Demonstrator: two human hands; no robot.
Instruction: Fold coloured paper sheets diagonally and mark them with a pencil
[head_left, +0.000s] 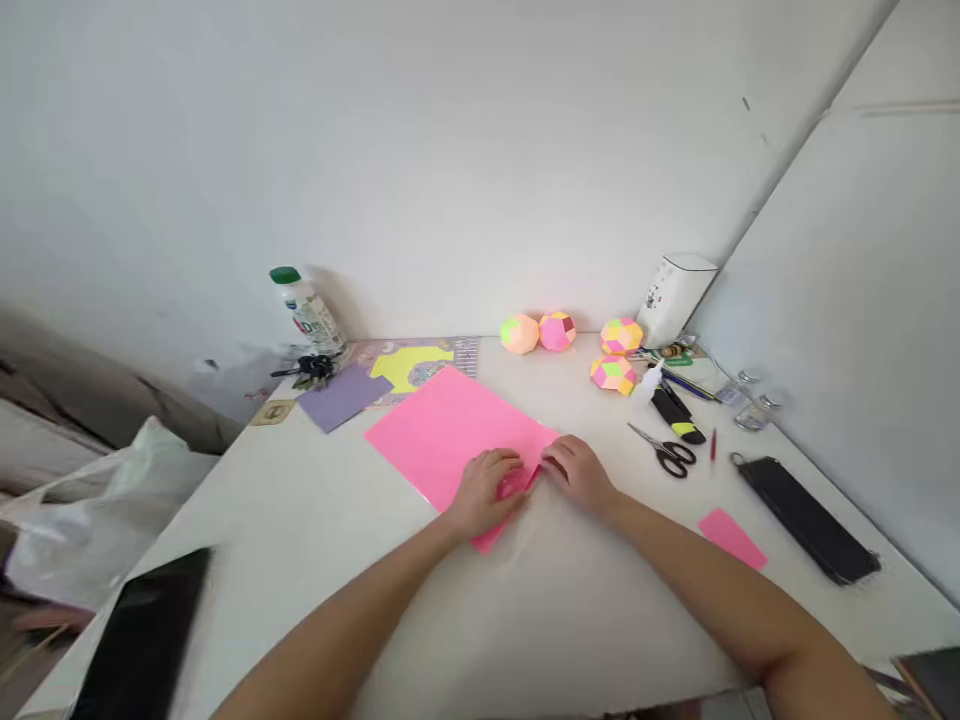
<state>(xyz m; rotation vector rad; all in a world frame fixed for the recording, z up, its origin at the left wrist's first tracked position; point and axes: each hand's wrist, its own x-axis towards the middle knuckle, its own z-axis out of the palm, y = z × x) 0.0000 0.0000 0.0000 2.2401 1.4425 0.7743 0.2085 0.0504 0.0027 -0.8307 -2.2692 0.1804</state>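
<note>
We are working at the white table [570, 620], where the pink paper sheet [450, 425] is lying in the middle, its near corner under our hands. Our left hand [487, 490] is resting half-curled on that corner. Our right hand [581, 472] is meeting it, fingers bent onto the paper's edge; whether they are pinching or only pressing, we cannot tell. The scissors [667, 452] are lying to the right, and a small pink slip [731, 538] is lying nearer us.

Sheet [450, 430] lies mid-table [300, 520]; left hand [484, 490] and right hand [581, 470] on its near corner. Scissors [667, 452] right of sheet, case [806, 520] further right. Paper balls [556, 331] behind; bottle [304, 305] behind-left.
</note>
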